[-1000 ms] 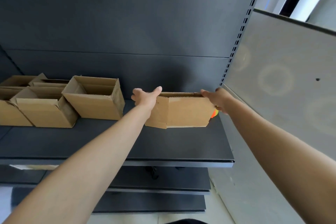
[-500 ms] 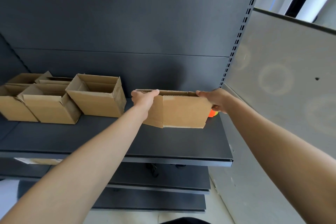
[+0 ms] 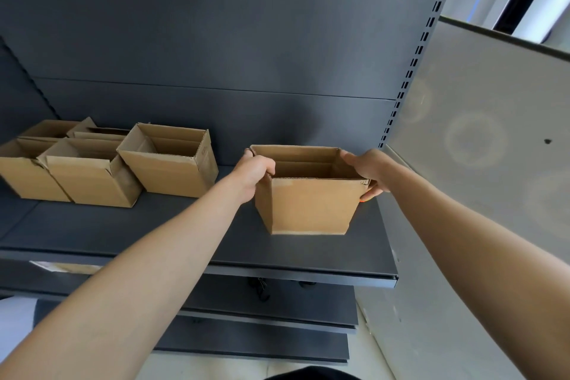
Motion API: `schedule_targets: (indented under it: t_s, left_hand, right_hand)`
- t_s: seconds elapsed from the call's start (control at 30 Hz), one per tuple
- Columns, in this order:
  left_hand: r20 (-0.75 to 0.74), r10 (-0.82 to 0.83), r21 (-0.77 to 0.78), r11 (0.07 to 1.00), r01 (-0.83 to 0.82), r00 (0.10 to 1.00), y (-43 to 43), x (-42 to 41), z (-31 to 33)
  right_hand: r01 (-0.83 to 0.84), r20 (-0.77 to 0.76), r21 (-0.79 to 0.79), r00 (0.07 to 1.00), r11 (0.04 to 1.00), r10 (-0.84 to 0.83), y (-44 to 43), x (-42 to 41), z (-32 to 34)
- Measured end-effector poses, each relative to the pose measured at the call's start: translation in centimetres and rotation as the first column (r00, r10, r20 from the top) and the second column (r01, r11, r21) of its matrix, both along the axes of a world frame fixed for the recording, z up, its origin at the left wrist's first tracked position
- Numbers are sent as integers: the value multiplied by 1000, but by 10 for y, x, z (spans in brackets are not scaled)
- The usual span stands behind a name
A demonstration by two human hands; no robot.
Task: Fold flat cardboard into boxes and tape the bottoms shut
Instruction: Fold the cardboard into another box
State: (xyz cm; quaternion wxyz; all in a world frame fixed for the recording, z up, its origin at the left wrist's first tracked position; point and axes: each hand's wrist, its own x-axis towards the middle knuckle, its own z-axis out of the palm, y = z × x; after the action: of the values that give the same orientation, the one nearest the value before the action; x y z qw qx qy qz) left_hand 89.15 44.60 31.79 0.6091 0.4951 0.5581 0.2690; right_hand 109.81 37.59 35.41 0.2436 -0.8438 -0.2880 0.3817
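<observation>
Both hands on it now: the open-topped box (image 3: 308, 203) sits squarely between the two grips, mouth up. The left grip (image 3: 253, 173) is clenched over the near left corner of the rim, and the right grip (image 3: 367, 170) pinches the right wall, thumb on the rim and fingers wrapped outside. Beneath the grips is the shelf (image 3: 185, 234), and the box's bottom edge looks down on it or a whisker above; I can't tell which. Well off to the left of the left grip stands a cluster of finished boxes (image 3: 169, 163). Here's the danger: if one grip lets go before the other, the box could skew or tip towards the shelf's front lip. Squeeze those thin walls too hard and the box goes out of square. The taped bottom is hidden, so a weak seam could sag unnoticed. A sliver of an orange thing (image 3: 363, 200) peeks out under the right grip, and a careless release might knock it.
</observation>
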Motion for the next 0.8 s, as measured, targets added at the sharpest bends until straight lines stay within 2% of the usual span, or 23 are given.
schedule_targets:
  t_s: [0.17, 0.27, 0.37, 0.57, 0.67, 0.8]
  left_hand:
    - [84, -63, 23, 998, 61, 994, 0, -2, -10]
    - [179, -92, 5, 996, 92, 980, -2, 0, -10]
    - [157, -129, -1, 991, 131, 979, -3, 6, -14]
    - [122, -120, 26, 993, 118, 985, -1, 11, -18]
    - [73, -102, 76, 992, 96, 992, 2, 13, -17]
    - [91, -157, 86, 985, 149, 983, 4, 12, -13]
  right_hand:
    - [-8, -52, -75, 999, 997, 4, 5, -1, -2]
    - [-84, -35, -34, 996, 996, 83, 9, 1, -12]
    - [-154, -70, 27, 985, 988, 155, 8, -1, -18]
    - [-333, -131, -48, 937, 942, 325, 5, 1, -11]
    - [-321, -100, -117, 945, 940, 310, 6, 6, -8]
    - [-226, -64, -161, 974, 961, 219, 8, 10, -6]
